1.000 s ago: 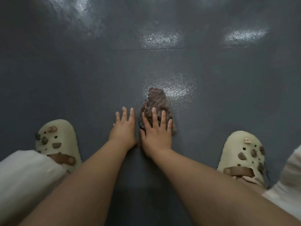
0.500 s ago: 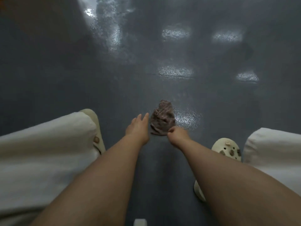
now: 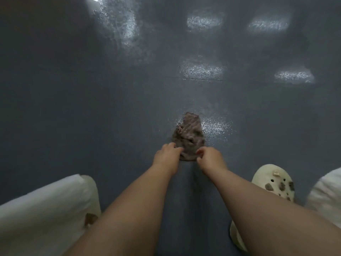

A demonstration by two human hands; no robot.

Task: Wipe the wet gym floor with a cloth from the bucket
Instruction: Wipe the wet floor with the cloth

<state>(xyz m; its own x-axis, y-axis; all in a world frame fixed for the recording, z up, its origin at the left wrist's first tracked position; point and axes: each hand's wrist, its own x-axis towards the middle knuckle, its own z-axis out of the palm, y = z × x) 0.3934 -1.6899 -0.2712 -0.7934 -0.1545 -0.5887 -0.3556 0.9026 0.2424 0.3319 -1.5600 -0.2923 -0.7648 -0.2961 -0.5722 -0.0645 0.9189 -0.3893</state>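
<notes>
A crumpled brown-grey cloth [image 3: 190,133] lies on the dark grey gym floor [image 3: 92,108] in front of me. My left hand [image 3: 167,156] grips the cloth's near left edge with curled fingers. My right hand [image 3: 210,157] pinches its near right edge. Wet floor glistens just right of the cloth [image 3: 216,125]. No bucket is in view.
My cream clog [image 3: 273,183] stands at the lower right, and the other clog [image 3: 91,217] peeks out under my white-trousered left knee [image 3: 42,211]. My right knee [image 3: 326,193] fills the right edge. Ceiling lights reflect as bright patches [image 3: 202,70] on the floor farther ahead.
Both hands lifted from pressing flat on the cloth and floor, drew back, and now take hold of the cloth's near edge. My view rose and my knees came forward.
</notes>
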